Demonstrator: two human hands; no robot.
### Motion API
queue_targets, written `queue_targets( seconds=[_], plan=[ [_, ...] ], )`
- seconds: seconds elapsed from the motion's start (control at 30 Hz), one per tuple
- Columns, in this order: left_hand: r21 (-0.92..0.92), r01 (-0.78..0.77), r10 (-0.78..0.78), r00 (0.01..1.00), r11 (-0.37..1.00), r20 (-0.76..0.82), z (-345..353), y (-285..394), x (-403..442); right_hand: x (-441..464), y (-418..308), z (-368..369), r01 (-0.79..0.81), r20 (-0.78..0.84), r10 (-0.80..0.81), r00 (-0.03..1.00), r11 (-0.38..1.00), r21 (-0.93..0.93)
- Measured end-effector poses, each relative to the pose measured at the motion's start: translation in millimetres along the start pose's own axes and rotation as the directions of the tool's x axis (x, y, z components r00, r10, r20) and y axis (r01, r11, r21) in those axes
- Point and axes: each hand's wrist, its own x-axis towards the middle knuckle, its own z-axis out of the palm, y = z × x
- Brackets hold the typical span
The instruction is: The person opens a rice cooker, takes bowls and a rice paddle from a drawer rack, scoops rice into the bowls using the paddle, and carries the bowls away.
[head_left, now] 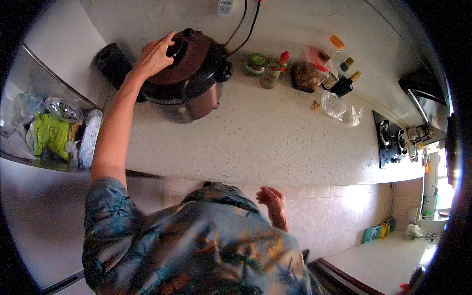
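A brown and black electric pressure cooker (196, 105) stands on the speckled counter at the back left. My left hand (153, 58) reaches up to its lid, with thumb and fingers around the black lid handle (178, 50); part of the grip is hidden. The lid sits on the cooker. Low in front of my body, below the counter's front edge, hangs my right hand (273, 200). Its fingers are loosely bent and apart, and nothing shows in them.
Left of the cooker is a black cylindrical container (112, 64). Jars (270, 76), a red-capped bottle (283, 60), dark bottles (345, 86) and clear plastic (334, 105) line the wall. A gas stove (388, 140) is at right; bags fill a shelf (51, 132) at left.
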Motion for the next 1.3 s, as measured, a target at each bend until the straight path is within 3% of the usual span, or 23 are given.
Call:
queue_targets(
  seconds=[1.3],
  plan=[
    [-0.022,-0.008,0.008,1.000,1.000,0.007,1.6,-2.8,2.3,-3.5,-1.2,1.5,0.020,0.031,-0.019,0.999,1.000,-0.021]
  ],
)
